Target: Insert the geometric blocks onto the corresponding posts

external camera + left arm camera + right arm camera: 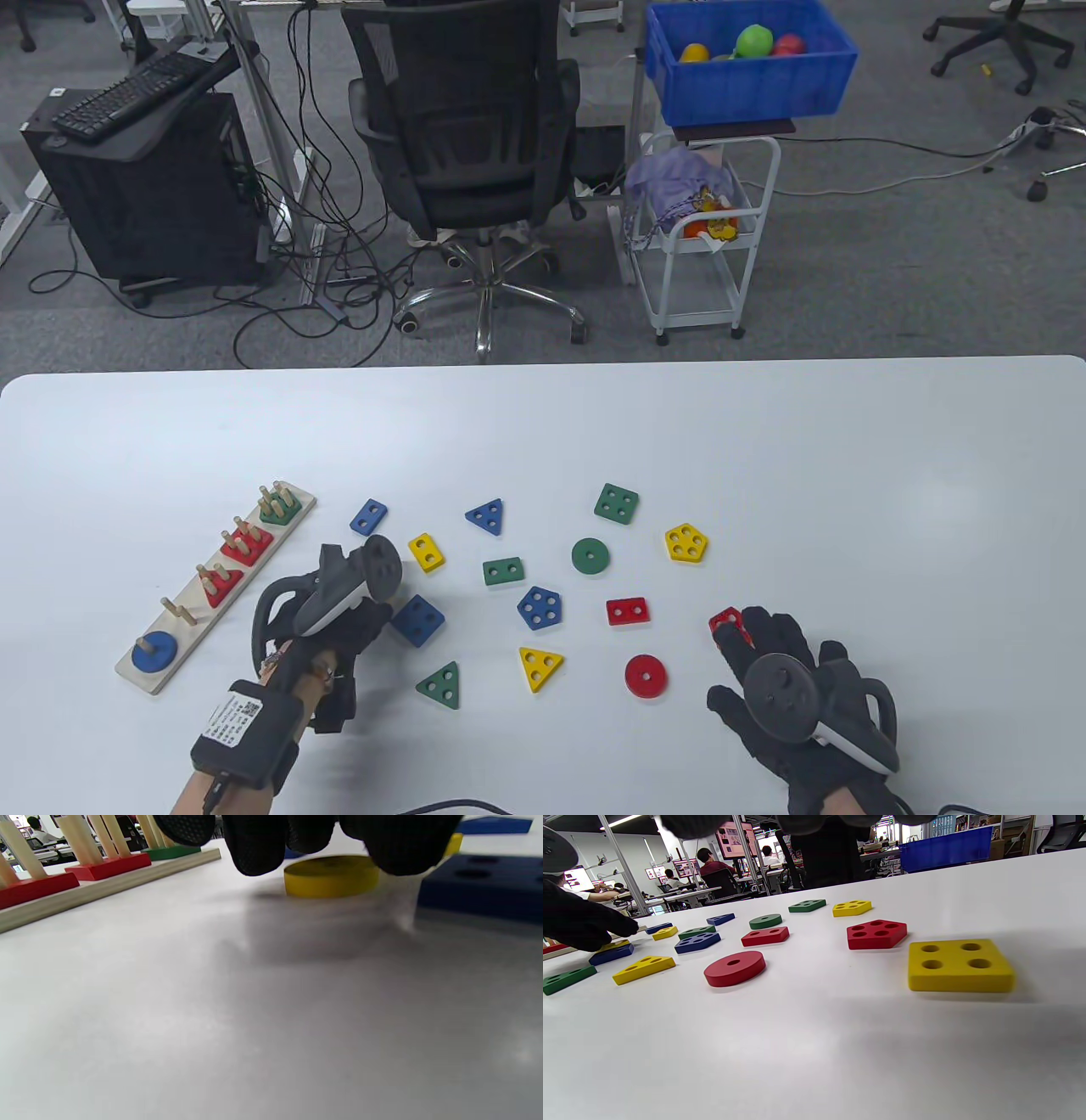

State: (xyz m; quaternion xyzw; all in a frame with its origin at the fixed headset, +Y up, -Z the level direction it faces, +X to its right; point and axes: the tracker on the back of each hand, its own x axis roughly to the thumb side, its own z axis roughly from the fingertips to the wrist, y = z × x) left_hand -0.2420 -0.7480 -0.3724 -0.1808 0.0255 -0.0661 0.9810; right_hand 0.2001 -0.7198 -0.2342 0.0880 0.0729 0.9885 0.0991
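Note:
The wooden peg board (197, 618) lies at the left with a blue disc, a red triangle, a red square and a green pentagon on its posts; its two-post spot is bare. My left hand (365, 615) hangs over a yellow disc (331, 876) that lies flat beside a blue square block (417, 620). The fingertips (254, 849) straddle the disc; I cannot tell if they touch it. My right hand (764, 645) rests open, its fingers over part of a red pentagon (728, 626). A yellow square block (961, 965) lies under it, seen only in the right wrist view.
Loose blocks are spread across the middle: yellow rectangle (427, 552), green rectangle (503, 571), blue pentagon (539, 608), green triangle (440, 685), yellow triangle (539, 666), red disc (646, 676), red rectangle (628, 610), green disc (590, 555), yellow pentagon (686, 542).

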